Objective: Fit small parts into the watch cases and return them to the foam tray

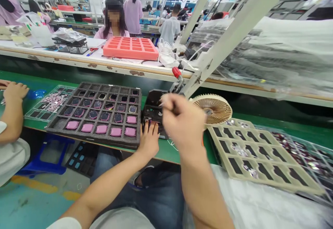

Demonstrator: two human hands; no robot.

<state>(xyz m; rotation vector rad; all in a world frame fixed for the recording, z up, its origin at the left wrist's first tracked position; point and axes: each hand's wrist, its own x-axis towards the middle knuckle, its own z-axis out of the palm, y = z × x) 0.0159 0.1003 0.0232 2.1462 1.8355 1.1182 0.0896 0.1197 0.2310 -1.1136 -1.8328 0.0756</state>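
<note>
Jeans (137, 184) fill the bottom centre, just below the green bench (177, 154). The left hand (148, 141) lies at centre, its fingers slightly apart and curled, with the tips on the near end of a black jig (153, 109). It seems to steady the jig, though whether it grips anything there cannot be told. The right hand (182, 120) hangs above and just right of the jig, its fingers drawn together in a loose pinch. It hides whatever may lie between them, so any hold is uncertain.

The jig's long axis appears to run front to back, pointing toward a red-knobbed clamp (176, 72) at its far end. Just left, a foam tray (93, 113) keeps its pieces apart in separate cells, within easy reach. Its nearest row holds 5 pink pieces (101, 129), their long axes running left to right.

To the right lie a beige tray (249, 152) and a tan fan (212, 109), probably placed to blow across the work. A co-worker's hand (15, 92) rests at far left. A coral crate (130, 47) sits on the far bench.
</note>
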